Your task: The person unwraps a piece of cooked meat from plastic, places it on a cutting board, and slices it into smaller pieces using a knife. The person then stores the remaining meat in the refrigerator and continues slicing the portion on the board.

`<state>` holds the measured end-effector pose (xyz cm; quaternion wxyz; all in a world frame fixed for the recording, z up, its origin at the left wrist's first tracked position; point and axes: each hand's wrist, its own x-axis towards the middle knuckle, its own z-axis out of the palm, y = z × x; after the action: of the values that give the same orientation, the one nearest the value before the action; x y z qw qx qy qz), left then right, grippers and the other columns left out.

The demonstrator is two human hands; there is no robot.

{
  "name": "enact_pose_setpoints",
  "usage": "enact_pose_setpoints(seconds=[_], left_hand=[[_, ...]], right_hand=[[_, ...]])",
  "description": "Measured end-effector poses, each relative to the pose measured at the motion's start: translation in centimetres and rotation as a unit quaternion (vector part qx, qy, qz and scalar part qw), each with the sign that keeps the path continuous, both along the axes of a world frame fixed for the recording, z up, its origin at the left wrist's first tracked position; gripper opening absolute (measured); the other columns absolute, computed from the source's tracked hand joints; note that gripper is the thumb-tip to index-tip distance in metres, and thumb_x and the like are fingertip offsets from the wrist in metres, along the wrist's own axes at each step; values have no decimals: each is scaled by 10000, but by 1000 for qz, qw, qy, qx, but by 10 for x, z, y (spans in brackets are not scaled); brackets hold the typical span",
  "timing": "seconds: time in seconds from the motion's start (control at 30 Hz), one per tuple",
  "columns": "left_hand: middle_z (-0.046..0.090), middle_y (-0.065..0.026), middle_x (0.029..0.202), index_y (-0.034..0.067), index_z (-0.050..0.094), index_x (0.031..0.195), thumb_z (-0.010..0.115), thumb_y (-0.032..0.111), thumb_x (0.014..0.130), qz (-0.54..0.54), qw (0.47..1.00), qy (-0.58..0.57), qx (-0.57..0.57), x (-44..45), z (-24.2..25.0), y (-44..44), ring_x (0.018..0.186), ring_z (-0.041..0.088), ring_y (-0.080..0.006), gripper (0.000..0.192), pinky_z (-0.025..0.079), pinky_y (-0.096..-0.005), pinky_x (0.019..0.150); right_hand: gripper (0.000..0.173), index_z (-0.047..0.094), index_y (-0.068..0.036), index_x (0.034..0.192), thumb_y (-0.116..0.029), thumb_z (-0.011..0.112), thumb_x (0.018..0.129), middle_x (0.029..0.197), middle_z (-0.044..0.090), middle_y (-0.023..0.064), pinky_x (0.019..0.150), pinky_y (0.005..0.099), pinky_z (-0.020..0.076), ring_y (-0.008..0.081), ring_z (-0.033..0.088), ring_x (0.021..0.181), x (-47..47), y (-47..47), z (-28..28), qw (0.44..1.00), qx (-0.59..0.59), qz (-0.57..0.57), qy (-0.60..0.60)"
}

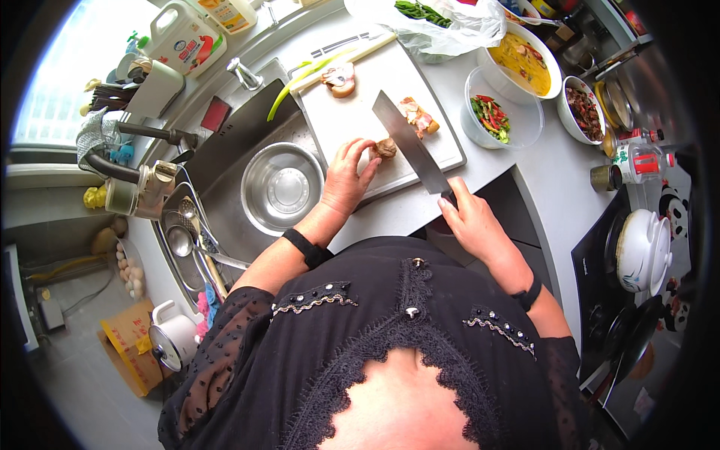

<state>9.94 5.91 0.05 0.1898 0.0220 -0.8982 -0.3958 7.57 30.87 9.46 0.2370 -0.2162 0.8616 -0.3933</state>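
My right hand (475, 222) grips the dark handle of a cleaver (410, 143), its broad blade slanting across a white cutting board (349, 124). Left of the blade is a small brown piece of meat (385, 148), pinched at its left side by the thumb and fingers of my left hand (350, 174). Cut pieces of meat (417, 115) lie on the board past the blade's right side. Farther up the board sits a larger chunk of meat (339, 81). Beside it a scallion (360, 54) runs along the far edge, its green end hanging over the sink.
Left of the board, a steel bowl (283, 188) stands in the sink (219, 163). To the right are a clear plastic bowl (526, 126) with chopped peppers, a white bowl (554, 73) of yellow food and a plastic bag (472, 31). A lidded white pot (641, 253) rests on the stove.
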Motion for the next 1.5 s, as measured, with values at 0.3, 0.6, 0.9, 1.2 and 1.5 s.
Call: enact_pose_setpoints(seconds=[0.3, 0.6, 0.9, 1.2, 1.5], left_hand=[[618, -76, 1044, 95, 640, 1077, 733, 100, 811, -15, 999, 24, -22, -13, -1, 3, 854, 633, -200, 282, 548, -290, 741], [629, -58, 999, 91, 640, 1054, 750, 98, 792, 15, 1000, 10, 14, -16, -1, 6, 772, 644, -168, 285, 540, -272, 689], [626, -73, 961, 71, 623, 1023, 722, 87, 794, 27, 994, -32, 96, -22, -1, 4, 787, 634, -211, 250, 549, -302, 697], [626, -80, 979, 65, 614, 1031, 708, 75, 808, 40, 991, -47, 119, -25, -3, 3, 802, 655, -197, 242, 556, -291, 691], [630, -84, 972, 57, 612, 1007, 689, 68, 814, 40, 990, -60, 120, -29, -4, 0, 781, 661, -196, 208, 557, -298, 678]], right_hand=[[226, 353, -21, 1014, -172, 514, 965, 711, 588, 259, 602, 537, 438, 481, 585, 738, 18, -2, 13, 998, 45, 18, -37], [221, 347, -16, 1000, -187, 485, 975, 710, 592, 266, 617, 560, 449, 488, 588, 726, 21, -13, 9, 994, 107, 25, -21], [208, 357, -16, 992, -197, 461, 981, 723, 605, 270, 637, 561, 459, 478, 600, 735, 15, -28, 6, 991, 131, 33, 0], [191, 376, 1, 1001, -169, 458, 972, 731, 611, 259, 644, 537, 488, 461, 616, 741, 8, -41, 9, 987, 149, 50, 30], [175, 389, 9, 1005, -132, 477, 949, 706, 610, 258, 637, 541, 498, 454, 622, 714, -3, -48, 10, 984, 148, 72, 72]])
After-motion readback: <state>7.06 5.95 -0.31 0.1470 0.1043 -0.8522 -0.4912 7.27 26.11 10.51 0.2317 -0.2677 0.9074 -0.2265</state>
